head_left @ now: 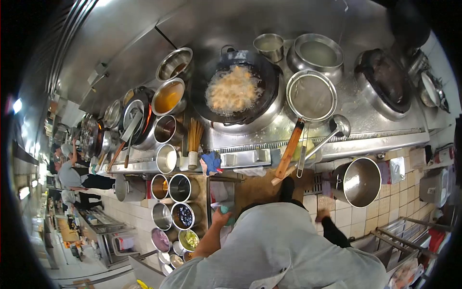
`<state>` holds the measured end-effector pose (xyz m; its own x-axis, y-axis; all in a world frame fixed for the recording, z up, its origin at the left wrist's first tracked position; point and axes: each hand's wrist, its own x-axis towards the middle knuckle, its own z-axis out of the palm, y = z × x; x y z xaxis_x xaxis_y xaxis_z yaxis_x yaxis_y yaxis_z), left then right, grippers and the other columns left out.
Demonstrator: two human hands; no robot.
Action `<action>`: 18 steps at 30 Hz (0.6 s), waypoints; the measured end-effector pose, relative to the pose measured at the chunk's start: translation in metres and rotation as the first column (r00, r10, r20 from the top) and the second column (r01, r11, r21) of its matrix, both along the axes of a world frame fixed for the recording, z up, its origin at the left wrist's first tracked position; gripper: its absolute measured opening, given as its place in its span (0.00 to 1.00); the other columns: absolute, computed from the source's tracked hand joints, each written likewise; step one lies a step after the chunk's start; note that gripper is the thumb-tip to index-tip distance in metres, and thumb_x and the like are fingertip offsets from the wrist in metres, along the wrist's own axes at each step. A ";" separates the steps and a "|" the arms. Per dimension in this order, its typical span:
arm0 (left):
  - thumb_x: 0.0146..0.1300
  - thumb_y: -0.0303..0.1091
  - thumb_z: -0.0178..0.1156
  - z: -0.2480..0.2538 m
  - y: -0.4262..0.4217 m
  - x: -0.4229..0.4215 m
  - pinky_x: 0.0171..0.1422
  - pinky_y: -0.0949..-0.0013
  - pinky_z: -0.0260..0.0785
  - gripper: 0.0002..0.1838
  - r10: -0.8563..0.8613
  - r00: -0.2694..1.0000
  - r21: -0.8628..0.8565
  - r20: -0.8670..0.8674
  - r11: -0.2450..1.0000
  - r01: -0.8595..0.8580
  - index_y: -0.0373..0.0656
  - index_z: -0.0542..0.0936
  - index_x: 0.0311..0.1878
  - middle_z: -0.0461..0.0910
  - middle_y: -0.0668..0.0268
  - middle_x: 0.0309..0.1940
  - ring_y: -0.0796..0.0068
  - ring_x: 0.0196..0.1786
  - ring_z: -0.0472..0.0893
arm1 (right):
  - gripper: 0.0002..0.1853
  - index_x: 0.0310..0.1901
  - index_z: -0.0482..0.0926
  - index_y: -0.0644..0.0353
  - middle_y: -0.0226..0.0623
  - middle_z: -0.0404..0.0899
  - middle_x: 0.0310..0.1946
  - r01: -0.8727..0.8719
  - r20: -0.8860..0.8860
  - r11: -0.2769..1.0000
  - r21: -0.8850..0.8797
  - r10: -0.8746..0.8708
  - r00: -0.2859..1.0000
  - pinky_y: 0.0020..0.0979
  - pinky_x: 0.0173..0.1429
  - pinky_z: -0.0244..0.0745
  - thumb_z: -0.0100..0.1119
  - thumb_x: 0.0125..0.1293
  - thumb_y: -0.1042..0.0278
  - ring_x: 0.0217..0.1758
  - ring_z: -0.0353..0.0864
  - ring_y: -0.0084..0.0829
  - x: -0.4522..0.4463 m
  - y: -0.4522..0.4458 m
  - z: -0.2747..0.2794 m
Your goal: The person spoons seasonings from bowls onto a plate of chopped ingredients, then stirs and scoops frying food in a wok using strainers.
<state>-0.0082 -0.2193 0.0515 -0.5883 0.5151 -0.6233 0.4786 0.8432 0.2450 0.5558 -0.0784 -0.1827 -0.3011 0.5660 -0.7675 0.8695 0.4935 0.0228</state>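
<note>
My left hand (220, 219) is low beside my body, closed around a teal-green cloth (224, 209) of which only small parts show. It is just right of the metal food pots. My right hand (323, 215), at the end of a dark sleeve, hangs over the tiled floor, left of a large empty steel pot (362, 183). Its fingers are too blurred to make out. On the stove ahead, pale golden pieces (234, 90) bubble in oil in a black wok (271, 82). Neither hand touches the wok.
A wire strainer (312, 95) with a wooden handle and a ladle (341, 126) lie right of the wok. A bamboo brush (195, 137) and a blue cloth (211, 163) are on the front edge. Another person (72, 176) stands far left, near more burners.
</note>
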 end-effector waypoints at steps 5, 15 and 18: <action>0.48 0.52 0.75 0.022 -0.020 -0.014 0.64 0.53 0.72 0.46 -0.066 0.996 0.152 -0.067 0.986 0.076 0.40 0.68 0.67 0.80 0.46 0.56 0.44 0.59 0.79 | 0.15 0.38 0.89 0.49 0.36 0.88 0.43 -0.099 0.056 0.961 -0.258 0.117 0.992 0.39 0.49 0.81 0.63 0.55 0.52 0.48 0.87 0.39 0.021 -0.130 0.008; 0.48 0.48 0.74 0.029 -0.039 -0.048 0.62 0.54 0.64 0.38 -0.551 0.705 0.380 -0.447 0.597 0.707 0.49 0.73 0.62 0.82 0.56 0.44 0.55 0.50 0.81 | 0.24 0.52 0.84 0.58 0.46 0.81 0.58 0.509 0.020 0.846 -0.161 -0.513 0.858 0.46 0.59 0.78 0.60 0.62 0.48 0.60 0.81 0.44 0.001 -0.296 0.132; 0.48 0.49 0.73 0.024 -0.047 -0.051 0.65 0.54 0.61 0.36 -0.599 0.631 0.315 -0.493 0.554 0.771 0.46 0.73 0.60 0.82 0.58 0.42 0.57 0.49 0.81 | 0.24 0.51 0.84 0.57 0.46 0.81 0.54 0.656 0.038 0.750 -0.085 -0.655 0.754 0.46 0.56 0.78 0.61 0.62 0.47 0.57 0.81 0.44 0.006 -0.348 0.167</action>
